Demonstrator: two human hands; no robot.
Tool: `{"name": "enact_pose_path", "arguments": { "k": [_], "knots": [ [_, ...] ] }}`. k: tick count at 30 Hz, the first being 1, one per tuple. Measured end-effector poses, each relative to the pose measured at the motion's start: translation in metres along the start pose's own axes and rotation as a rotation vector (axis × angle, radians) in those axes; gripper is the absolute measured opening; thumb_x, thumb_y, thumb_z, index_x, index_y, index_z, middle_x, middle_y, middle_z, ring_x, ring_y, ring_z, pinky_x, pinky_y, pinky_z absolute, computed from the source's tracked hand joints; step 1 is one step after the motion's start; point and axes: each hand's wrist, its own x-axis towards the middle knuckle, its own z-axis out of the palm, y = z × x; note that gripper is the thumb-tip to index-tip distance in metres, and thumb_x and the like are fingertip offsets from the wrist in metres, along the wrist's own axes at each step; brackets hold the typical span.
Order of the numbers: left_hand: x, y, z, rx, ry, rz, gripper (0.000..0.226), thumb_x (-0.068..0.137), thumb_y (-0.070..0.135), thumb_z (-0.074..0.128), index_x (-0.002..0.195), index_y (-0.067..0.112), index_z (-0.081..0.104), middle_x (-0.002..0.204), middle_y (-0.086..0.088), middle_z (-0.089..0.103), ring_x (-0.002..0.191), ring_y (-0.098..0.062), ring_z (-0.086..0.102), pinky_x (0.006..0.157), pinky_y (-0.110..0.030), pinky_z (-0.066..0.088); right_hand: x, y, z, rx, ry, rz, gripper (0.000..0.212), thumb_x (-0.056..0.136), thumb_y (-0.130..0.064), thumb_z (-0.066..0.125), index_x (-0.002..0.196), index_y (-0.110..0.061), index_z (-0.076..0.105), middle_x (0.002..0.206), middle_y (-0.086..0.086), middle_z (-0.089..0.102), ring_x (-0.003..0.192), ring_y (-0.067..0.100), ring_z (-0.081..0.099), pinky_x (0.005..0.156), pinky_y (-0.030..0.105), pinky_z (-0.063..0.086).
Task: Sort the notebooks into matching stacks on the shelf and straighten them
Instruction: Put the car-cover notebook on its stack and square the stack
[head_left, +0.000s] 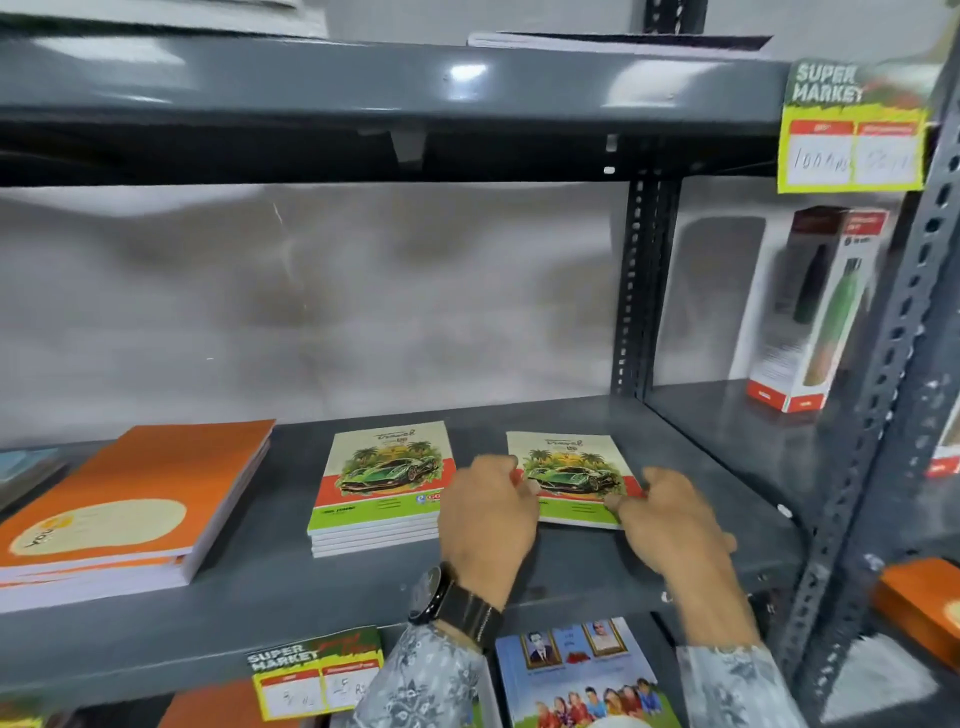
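Observation:
A stack of several green car-cover notebooks (382, 483) lies in the middle of the grey shelf (291, 587). To its right lies a thinner pile with the same car cover (566, 467). My left hand (485, 514) rests curled on that pile's left edge, a watch on the wrist. My right hand (670, 519) touches its right front corner with bent fingers. Whether either hand grips the pile or only presses on it is unclear. A stack of orange notebooks (130, 504) lies at the left, turned at an angle.
A boxed green bottle (815, 312) stands in the neighbouring bay at the right, behind the perforated upright (883, 389). Price tags (854, 130) hang on the shelf edges. Below are a notebook with portraits and children (582, 675) and orange covers (919, 603). More notebooks lie on the upper shelf (618, 41).

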Motion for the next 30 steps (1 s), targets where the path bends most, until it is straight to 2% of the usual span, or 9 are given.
{"name": "enact_pose_path", "arguments": {
  "k": [3, 6, 9, 12, 14, 17, 22, 26, 30],
  "knots": [
    [-0.005, 0.004, -0.006, -0.071, 0.098, 0.041, 0.023, 0.093, 0.030, 0.070, 0.113, 0.021, 0.080, 0.103, 0.004, 0.082, 0.090, -0.015, 0.075, 0.081, -0.029, 0.058, -0.002, 0.003, -0.004, 0.151, 0.010, 0.016, 0.019, 0.087, -0.034, 0.071, 0.089, -0.018, 0.060, 0.102, -0.004, 0.068, 0.106, 0.027, 0.060, 0.094, 0.046, 0.031],
    [-0.008, 0.005, -0.009, -0.214, 0.133, 0.023, 0.027, 0.092, 0.029, 0.073, 0.118, 0.025, 0.079, 0.108, 0.009, 0.081, 0.094, -0.007, 0.074, 0.091, -0.029, 0.058, 0.002, 0.008, 0.000, 0.368, -0.011, -0.005, 0.054, 0.080, -0.030, 0.078, 0.131, -0.019, 0.063, 0.096, -0.015, 0.064, 0.113, 0.027, 0.062, 0.111, 0.052, 0.035],
    [-0.011, 0.001, -0.014, -0.413, 0.140, -0.014, 0.028, 0.091, 0.026, 0.076, 0.119, 0.026, 0.079, 0.110, 0.012, 0.081, 0.095, 0.002, 0.072, 0.095, -0.028, 0.059, -0.001, 0.004, 0.001, 0.631, 0.023, -0.066, 0.061, 0.084, -0.010, 0.080, 0.141, -0.011, 0.058, 0.105, -0.006, 0.068, 0.108, 0.024, 0.065, 0.106, 0.045, 0.046],
    [-0.008, -0.011, -0.028, -0.564, 0.190, -0.016, 0.028, 0.088, 0.020, 0.079, 0.116, 0.024, 0.080, 0.107, 0.013, 0.081, 0.095, 0.004, 0.073, 0.095, -0.025, 0.059, -0.011, -0.012, 0.004, 0.785, -0.004, -0.150, 0.036, 0.087, 0.008, 0.072, 0.114, -0.015, 0.070, 0.094, -0.007, 0.070, 0.085, 0.012, 0.068, 0.087, 0.033, 0.054],
    [0.000, -0.027, -0.047, -0.653, 0.231, -0.023, 0.026, 0.087, 0.016, 0.080, 0.113, 0.022, 0.082, 0.102, 0.012, 0.082, 0.092, 0.003, 0.075, 0.091, -0.026, 0.060, -0.019, -0.032, 0.012, 0.822, -0.032, -0.220, 0.040, 0.086, 0.011, 0.071, 0.085, -0.029, 0.067, 0.082, -0.012, 0.072, 0.074, 0.001, 0.067, 0.074, 0.021, 0.051],
    [0.014, -0.051, -0.082, -0.728, 0.285, -0.052, 0.022, 0.086, 0.012, 0.081, 0.105, 0.024, 0.083, 0.093, 0.014, 0.082, 0.086, 0.001, 0.077, 0.081, -0.022, 0.061, -0.027, -0.062, 0.033, 0.850, -0.081, -0.320, 0.043, 0.083, 0.013, 0.072, 0.079, -0.031, 0.070, 0.072, -0.014, 0.077, 0.068, -0.003, 0.071, 0.072, 0.020, 0.052],
    [0.033, -0.096, -0.121, -0.708, 0.335, -0.111, 0.027, 0.084, 0.010, 0.082, 0.090, 0.036, 0.078, 0.091, 0.013, 0.081, 0.083, -0.005, 0.075, 0.084, -0.029, 0.060, -0.038, -0.105, 0.078, 0.813, -0.141, -0.365, 0.035, 0.082, 0.007, 0.075, 0.093, -0.025, 0.076, 0.090, -0.002, 0.080, 0.085, 0.016, 0.078, 0.074, 0.029, 0.062],
    [0.036, -0.123, -0.130, -0.576, 0.281, -0.164, 0.026, 0.085, 0.012, 0.081, 0.111, 0.016, 0.081, 0.102, 0.002, 0.082, 0.093, -0.013, 0.076, 0.093, -0.042, 0.062, -0.046, -0.114, 0.103, 0.689, -0.129, -0.346, 0.044, 0.080, -0.007, 0.079, 0.071, -0.050, 0.071, 0.074, -0.023, 0.076, 0.089, 0.017, 0.076, 0.093, 0.049, 0.058],
    [0.026, -0.138, -0.128, -0.303, 0.224, -0.128, 0.033, 0.087, 0.026, 0.079, 0.120, 0.026, 0.077, 0.103, 0.012, 0.081, 0.095, -0.006, 0.074, 0.094, -0.040, 0.060, -0.045, -0.105, 0.117, 0.529, -0.170, -0.363, 0.040, 0.063, -0.043, 0.077, 0.080, -0.076, 0.062, 0.083, -0.022, 0.077, 0.099, 0.019, 0.073, 0.099, 0.058, 0.049]
  ]
}}
